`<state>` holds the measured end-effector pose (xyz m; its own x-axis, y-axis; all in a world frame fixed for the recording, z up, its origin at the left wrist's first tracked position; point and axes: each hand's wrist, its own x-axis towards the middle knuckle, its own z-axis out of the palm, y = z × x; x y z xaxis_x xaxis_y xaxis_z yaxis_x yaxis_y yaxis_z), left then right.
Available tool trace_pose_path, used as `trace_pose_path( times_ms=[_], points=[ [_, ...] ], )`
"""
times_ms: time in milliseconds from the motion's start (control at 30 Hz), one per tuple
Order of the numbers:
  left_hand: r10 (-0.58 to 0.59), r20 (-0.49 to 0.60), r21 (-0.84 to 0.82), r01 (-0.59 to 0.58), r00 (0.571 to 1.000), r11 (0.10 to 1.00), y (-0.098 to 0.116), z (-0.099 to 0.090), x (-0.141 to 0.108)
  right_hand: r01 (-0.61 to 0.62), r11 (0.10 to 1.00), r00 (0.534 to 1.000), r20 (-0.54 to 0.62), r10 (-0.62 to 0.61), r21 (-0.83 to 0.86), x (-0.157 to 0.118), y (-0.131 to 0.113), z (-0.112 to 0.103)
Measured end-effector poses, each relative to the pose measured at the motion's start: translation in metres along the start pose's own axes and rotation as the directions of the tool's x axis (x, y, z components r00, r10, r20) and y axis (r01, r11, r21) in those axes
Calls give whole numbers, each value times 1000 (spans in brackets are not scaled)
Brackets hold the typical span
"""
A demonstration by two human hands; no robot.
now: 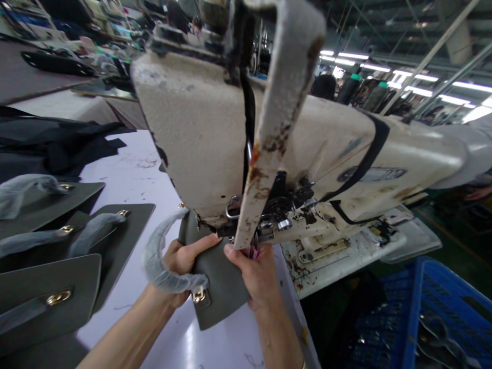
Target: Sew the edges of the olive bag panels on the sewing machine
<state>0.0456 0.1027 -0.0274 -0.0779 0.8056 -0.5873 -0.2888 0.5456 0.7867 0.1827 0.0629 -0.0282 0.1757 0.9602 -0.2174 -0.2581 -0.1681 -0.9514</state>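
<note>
White tabletop (134, 159) spreads beneath the grey panel (223, 284), whose far end sits under the sewing machine (192, 118). Our left hand (180, 261) and right hand (263, 279) pinch its opposite edges, fingers narrow. Thumbs this near the machine's working end could get caught; the wrapped handle (154, 261), looping over our left wrist, could snag and skew the panel.

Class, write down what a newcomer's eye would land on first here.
The big, rust-flecked sewing machine fills the centre. Beneath it, the left hand and right hand hold a grey panel with a wrapped handle. At lower right stands a bright blue crate.
</note>
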Motion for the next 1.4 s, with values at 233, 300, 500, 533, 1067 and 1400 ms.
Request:
trace_pose_path(
  times_ms=[233,300,500,533,1067,1400],
  points=[
    [3,10,-30,-3,1000,1000,0,1,-2,3,999,1000,-1,-3,-39,1,-1,-1],
    [-14,4,-39,14,1000,999,0,2,-2,7,1000,1000,5,-7,-22,2,-1,-1],
    [-36,-17,-38,36,999,999,2,4,-6,17,1000,1000,18,-17,-17,2,1,0],
    [-36,-14,-37,35,999,999,2,4,-6,14,1000,1000,18,-14,-20,2,1,0],
    [99,-121,-233,-125,988,964,-23,22,-22,247,880,962,215,-170,-405,-15,-32,-36],
    [12,-275,-484,-149,961,862,-39,60,-49,295,860,883,464,-78,-417,27,-63,-67]
  ],
)
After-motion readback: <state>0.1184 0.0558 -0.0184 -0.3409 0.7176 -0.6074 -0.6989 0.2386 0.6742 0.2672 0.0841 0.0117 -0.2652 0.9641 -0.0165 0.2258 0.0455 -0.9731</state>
